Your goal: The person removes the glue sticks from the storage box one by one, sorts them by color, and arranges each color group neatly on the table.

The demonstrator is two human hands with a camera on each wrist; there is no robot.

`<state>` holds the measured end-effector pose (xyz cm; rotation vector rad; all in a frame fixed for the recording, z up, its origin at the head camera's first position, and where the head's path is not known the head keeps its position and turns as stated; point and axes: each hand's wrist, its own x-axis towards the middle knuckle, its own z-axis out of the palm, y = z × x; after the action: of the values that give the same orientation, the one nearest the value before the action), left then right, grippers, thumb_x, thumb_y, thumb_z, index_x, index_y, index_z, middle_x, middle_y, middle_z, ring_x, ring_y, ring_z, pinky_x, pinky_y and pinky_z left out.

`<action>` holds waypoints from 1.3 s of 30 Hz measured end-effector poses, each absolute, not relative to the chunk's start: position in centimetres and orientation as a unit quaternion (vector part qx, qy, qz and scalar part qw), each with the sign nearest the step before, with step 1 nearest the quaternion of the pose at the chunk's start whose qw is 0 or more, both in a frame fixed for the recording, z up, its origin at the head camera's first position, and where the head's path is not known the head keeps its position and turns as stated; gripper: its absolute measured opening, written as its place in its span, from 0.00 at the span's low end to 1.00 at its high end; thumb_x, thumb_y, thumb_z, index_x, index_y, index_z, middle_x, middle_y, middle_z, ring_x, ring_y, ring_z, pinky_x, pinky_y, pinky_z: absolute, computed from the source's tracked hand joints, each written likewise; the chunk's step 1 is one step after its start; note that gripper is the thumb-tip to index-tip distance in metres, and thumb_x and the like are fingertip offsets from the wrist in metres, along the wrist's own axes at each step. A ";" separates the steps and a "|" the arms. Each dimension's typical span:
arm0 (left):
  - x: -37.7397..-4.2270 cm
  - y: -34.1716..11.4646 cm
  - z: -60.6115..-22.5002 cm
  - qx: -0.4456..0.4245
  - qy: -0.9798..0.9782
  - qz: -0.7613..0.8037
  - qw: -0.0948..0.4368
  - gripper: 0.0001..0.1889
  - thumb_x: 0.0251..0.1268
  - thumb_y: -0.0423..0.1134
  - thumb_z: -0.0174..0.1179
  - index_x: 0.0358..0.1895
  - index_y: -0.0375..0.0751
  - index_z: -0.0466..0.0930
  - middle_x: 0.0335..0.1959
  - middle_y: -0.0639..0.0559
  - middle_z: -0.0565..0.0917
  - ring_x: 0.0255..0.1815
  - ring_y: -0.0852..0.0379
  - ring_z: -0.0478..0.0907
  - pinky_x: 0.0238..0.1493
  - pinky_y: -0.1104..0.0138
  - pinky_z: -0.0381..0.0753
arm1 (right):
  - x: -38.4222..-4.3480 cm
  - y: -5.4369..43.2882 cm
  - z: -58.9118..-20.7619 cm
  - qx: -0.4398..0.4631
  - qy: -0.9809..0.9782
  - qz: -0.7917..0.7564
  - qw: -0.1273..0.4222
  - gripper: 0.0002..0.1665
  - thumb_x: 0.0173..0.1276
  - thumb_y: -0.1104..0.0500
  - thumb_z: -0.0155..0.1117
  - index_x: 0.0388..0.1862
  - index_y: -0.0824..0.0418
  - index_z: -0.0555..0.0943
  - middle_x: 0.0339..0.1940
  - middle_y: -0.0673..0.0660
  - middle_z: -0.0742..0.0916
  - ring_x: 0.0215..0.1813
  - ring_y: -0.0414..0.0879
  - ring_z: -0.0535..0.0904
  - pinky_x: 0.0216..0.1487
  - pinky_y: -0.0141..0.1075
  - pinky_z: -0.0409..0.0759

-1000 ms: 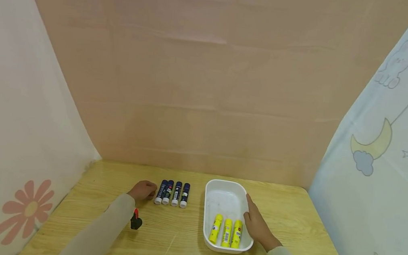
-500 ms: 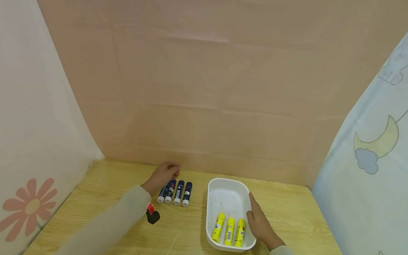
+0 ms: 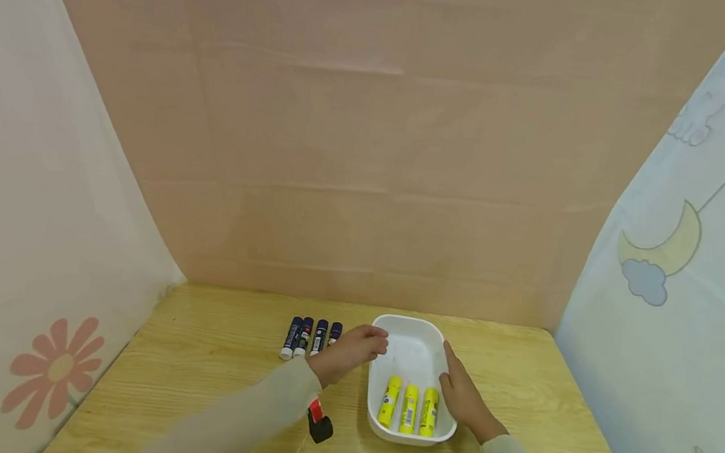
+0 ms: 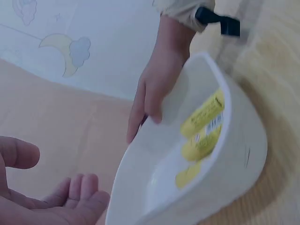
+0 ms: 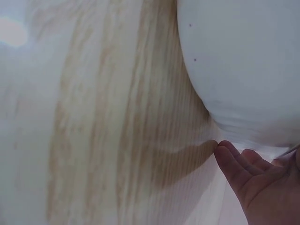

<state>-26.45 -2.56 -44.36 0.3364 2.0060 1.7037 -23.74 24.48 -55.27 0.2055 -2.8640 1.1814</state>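
Observation:
A white plastic tray (image 3: 415, 350) stands on the table with three yellow glue sticks (image 3: 409, 407) lying in its near end. My right hand (image 3: 464, 397) grips the tray's right wall, the thumb over the rim and the other fingers outside, as the left wrist view shows. Over the tray's left rim is my left hand (image 3: 353, 349). Its fingers (image 4: 86, 187) are loosely bent with the thumb apart, and nothing is between them. Left of the tray, several dark blue glue sticks (image 3: 304, 338) with white ends lie side by side, partly hidden by my left hand.
The wooden table (image 3: 208, 364) extends to both sides of the tray. A brown backdrop (image 3: 366, 184) rises behind it. Printed white cloths hang at the left (image 3: 48, 192) and right (image 3: 670, 340).
My left hand has moved right from beside the dark blue glue sticks, passing over them to the tray's left rim. My right hand keeps its grip on the tray, and the glue sticks stay put.

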 end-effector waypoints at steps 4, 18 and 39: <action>-25.7 -1.3 -44.5 0.116 0.730 0.615 0.275 0.25 0.74 0.43 0.50 0.65 0.28 0.68 0.60 0.40 0.75 0.60 0.44 0.74 0.65 0.51 0.69 | -23.9 24.2 -55.4 0.065 -0.920 0.387 0.015 0.37 0.76 0.67 0.41 0.78 0.68 0.41 0.77 0.70 0.53 0.76 0.66 0.48 0.72 0.60 0.49; -25.4 0.3 -46.0 0.027 0.710 0.604 0.362 0.27 0.71 0.42 0.52 0.64 0.21 0.65 0.59 0.35 0.70 0.65 0.38 0.65 0.70 0.47 0.58 | -24.4 23.3 -55.7 0.063 -0.918 0.392 0.004 0.38 0.76 0.67 0.41 0.78 0.67 0.40 0.77 0.69 0.53 0.76 0.65 0.49 0.72 0.58 0.49; -26.1 0.4 -49.2 -0.093 0.627 0.642 0.431 0.41 0.68 0.45 0.57 0.65 0.09 0.49 0.58 0.28 0.65 0.68 0.33 0.58 0.73 0.49 0.52 | -24.9 22.4 -55.9 0.073 -0.918 0.389 0.026 0.38 0.76 0.66 0.43 0.79 0.67 0.41 0.75 0.73 0.57 0.74 0.68 0.53 0.70 0.60 0.53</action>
<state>-26.09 0.41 -49.22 -0.2325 1.5641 1.5999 -24.87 22.41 -55.86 0.2261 -2.8371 1.2013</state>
